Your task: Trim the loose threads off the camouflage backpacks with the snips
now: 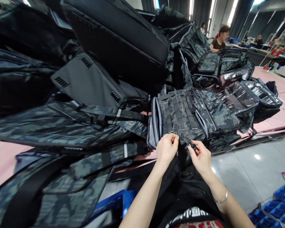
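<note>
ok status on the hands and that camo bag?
Left hand pinching lower edge of camo bag. Right hand holding small snips beside it. Piled bags crowd the left; nothing blocking.

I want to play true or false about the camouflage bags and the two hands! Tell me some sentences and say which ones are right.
1. The left hand pinches the lower edge of a camouflage bag. True.
2. The right hand is empty. False: it holds a small black cutting tool with a bit of red at its end.
3. The tabletop under the bags is pink. True.
4. The right wrist is bare. False: it wears a thin bracelet.
5. Bags are piled high to the left of the hands. True.
6. Nobody else is in the room. False: a person sits at a table far behind.
</note>
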`<state>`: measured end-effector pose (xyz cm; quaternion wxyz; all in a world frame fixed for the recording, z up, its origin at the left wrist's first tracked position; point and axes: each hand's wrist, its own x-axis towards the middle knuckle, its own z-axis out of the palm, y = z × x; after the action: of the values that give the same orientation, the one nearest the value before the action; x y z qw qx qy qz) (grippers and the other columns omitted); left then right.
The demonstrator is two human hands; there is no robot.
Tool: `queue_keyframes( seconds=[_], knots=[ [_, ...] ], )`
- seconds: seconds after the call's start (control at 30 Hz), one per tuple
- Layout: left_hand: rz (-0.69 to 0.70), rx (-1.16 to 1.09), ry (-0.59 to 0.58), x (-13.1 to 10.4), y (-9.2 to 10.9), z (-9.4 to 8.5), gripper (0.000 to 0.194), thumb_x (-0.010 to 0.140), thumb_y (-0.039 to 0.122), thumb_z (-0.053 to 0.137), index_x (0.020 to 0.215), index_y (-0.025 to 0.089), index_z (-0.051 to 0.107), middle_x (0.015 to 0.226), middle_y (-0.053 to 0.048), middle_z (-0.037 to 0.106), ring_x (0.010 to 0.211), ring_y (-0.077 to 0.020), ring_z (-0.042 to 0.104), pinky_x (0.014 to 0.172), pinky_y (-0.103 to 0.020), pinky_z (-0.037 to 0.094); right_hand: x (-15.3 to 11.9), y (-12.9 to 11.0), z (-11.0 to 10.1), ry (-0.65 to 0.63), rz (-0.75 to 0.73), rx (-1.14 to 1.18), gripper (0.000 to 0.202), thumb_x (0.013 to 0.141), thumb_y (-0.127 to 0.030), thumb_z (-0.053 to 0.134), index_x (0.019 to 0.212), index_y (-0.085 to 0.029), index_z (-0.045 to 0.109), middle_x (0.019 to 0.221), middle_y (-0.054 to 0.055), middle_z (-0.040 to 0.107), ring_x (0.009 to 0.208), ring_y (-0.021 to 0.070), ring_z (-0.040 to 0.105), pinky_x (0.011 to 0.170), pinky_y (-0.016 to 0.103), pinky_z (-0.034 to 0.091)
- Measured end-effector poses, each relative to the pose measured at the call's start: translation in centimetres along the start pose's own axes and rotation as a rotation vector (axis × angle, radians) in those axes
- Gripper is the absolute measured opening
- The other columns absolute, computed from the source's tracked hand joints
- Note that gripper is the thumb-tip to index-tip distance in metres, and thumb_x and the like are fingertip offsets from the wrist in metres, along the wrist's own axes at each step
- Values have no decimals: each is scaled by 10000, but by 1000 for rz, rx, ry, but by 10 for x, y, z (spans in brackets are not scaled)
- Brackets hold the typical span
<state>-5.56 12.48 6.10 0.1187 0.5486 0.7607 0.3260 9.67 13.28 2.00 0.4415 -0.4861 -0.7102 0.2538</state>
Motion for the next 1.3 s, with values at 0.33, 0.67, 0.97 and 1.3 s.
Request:
queue_keyframes(
  seconds=[0.33, 0.67, 0.97, 1.3],
  knots=[
    [186, -191, 197, -6, -15, 10, 168, 823, 249, 461, 707, 179, 560, 649, 2, 540, 631, -138, 521, 621, -252, 401, 7, -10, 0, -107, -160, -210, 195, 858, -299, 492, 978, -198, 609, 867, 34, 689, 766, 153, 643, 669, 229, 470],
    [244, -186, 220, -9, -15, 9, 161, 835, 250, 456, 737, 183, 565, 688, -8, 560, 670, -140, 533, 659, -261, 418, 14, -20, 0, -121, -207, -338, 228, 898, -307, 436, 975, -206, 625, 848, 50, 692, 759, 165, 646, 636, 223, 443],
    [266, -645, 217, -23, 8, -15, 130, 836, 269, 507, 763, 184, 574, 704, -4, 592, 642, -131, 574, 611, -254, 472, -1, 9, -21, -1, -18, -15, 205, 830, -352, 518, 923, -191, 604, 704, -7, 651, 571, 106, 583, 557, 204, 452],
    [419, -529, 44, 8, 26, -12, 143, 830, 250, 496, 930, 182, 573, 918, -46, 618, 812, -148, 587, 717, -260, 489, 14, 50, -48, 148, 175, 71, 308, 893, -362, 363, 999, -174, 582, 834, 38, 660, 716, 142, 595, 659, 254, 460]
  ],
)
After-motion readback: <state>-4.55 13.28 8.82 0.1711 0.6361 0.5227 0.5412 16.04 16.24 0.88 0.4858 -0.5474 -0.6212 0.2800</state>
